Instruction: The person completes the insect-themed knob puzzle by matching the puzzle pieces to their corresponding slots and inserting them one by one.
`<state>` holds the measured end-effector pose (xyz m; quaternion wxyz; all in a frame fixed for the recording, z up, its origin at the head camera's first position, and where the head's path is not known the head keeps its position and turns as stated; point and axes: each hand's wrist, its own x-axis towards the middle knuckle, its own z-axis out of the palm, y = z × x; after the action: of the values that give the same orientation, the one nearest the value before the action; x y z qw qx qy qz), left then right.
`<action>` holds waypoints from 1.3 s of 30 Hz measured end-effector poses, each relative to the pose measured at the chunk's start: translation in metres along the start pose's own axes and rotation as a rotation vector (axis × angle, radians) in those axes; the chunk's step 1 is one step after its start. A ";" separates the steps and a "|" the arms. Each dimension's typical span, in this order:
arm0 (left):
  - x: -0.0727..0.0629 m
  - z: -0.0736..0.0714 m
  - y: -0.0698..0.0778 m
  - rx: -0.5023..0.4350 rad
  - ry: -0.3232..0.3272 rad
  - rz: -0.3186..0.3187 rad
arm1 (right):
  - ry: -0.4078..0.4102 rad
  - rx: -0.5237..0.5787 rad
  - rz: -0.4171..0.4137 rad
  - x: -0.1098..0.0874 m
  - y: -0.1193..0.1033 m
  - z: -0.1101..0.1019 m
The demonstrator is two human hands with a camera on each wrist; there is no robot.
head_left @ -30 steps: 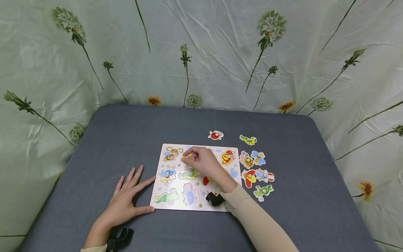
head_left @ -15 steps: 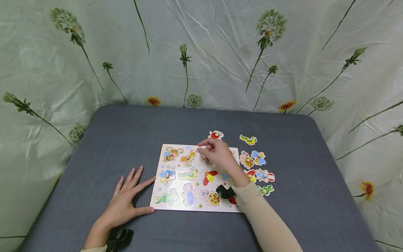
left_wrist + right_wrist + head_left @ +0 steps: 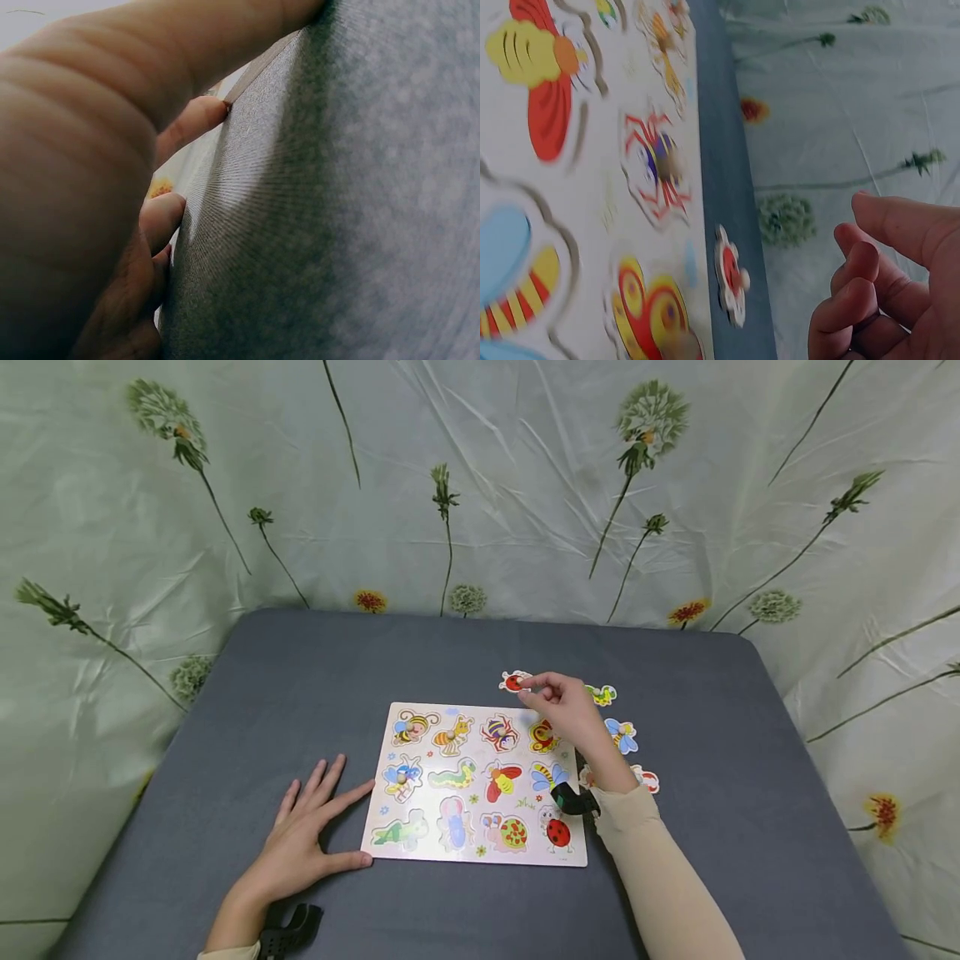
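Note:
A wooden insect peg puzzle board [image 3: 412, 857] lies on the table, with knobbed pieces such as the spider [image 3: 499, 733] in its back row. My left hand [image 3: 292, 831] rests on the cloth with fingers spread. Its thumb and forefinger reach the board's left edge. Past the far edge lies a red ladybug piece [image 3: 512, 682] with a small knob. My right hand [image 3: 570, 710] hovers beside it, thumb and forefinger bent towards it. In the right wrist view the fingers [image 3: 900, 225] are apart from the ladybug piece and hold nothing.
Right of the board lie more loose pieces, among them a green caterpillar [image 3: 602, 695] and a blue-winged bee [image 3: 622, 735]. My right forearm hides part of that group. A grey cloth [image 3: 337, 668] covers the table. Behind hangs a flower-printed curtain [image 3: 525, 527].
My right hand has moved from over the board's back row to the right and away from me, reaching the ladybug piece. The left hand has stayed in place.

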<state>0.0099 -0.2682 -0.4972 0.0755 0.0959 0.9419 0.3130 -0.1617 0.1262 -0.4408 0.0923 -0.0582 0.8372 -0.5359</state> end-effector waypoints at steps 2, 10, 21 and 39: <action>0.000 0.000 0.000 0.001 0.003 0.001 | 0.012 0.034 0.012 0.001 0.004 -0.007; 0.000 -0.001 0.001 0.002 0.005 -0.002 | 0.062 0.014 0.055 0.003 0.018 -0.035; 0.000 0.000 0.001 0.003 0.003 -0.012 | 0.140 0.000 0.129 0.004 0.039 -0.059; 0.001 0.000 0.001 0.006 0.001 -0.016 | 0.267 -0.079 0.210 0.009 0.067 -0.086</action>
<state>0.0095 -0.2672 -0.4966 0.0773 0.0885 0.9437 0.3093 -0.1889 0.2286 -0.4671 0.0332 0.0978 0.8640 -0.4929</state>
